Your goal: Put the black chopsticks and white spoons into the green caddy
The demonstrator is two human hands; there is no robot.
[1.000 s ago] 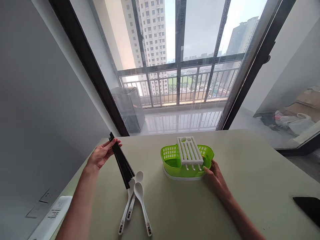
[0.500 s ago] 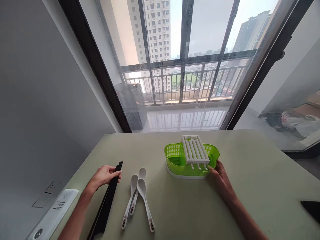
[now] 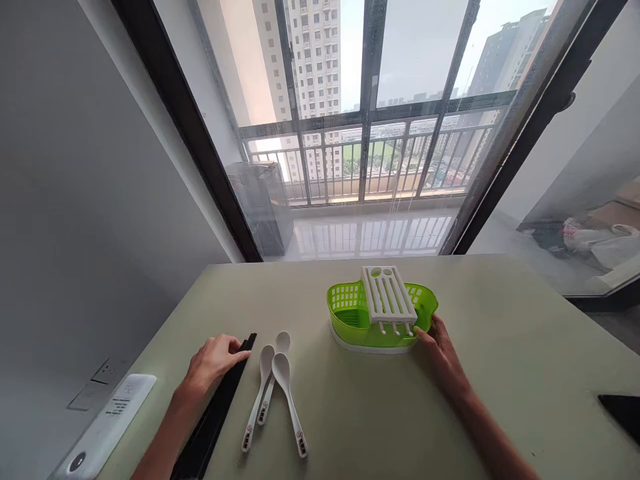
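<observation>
My left hand [image 3: 215, 363] is closed around the upper part of a bundle of black chopsticks [image 3: 220, 413], which lies slanted along the left side of the table. Its thumb crosses over the bundle; the fingertips are partly hidden. To the right of the chopsticks lie three white spoons with printed handles, the nearest spoon [image 3: 290, 403] resting close to the other two. My right hand [image 3: 443, 350] grips the right end of a bright green basket [image 3: 350, 330], thumb at its front. A white slatted rack [image 3: 389, 293] with hooks sits across the basket, which stands on a white base.
A pale green table [image 3: 380, 413] carries everything. A white power strip [image 3: 113, 423] lies at the left edge by the wall. A dark flat object [image 3: 623, 413] sits at the right edge. Beyond the table's far edge stands a glass door with dark frames.
My left hand has shifted slightly right and turned, and the chopstick tips have moved right, with the bundle lower against the table. The right hand stays on the basket.
</observation>
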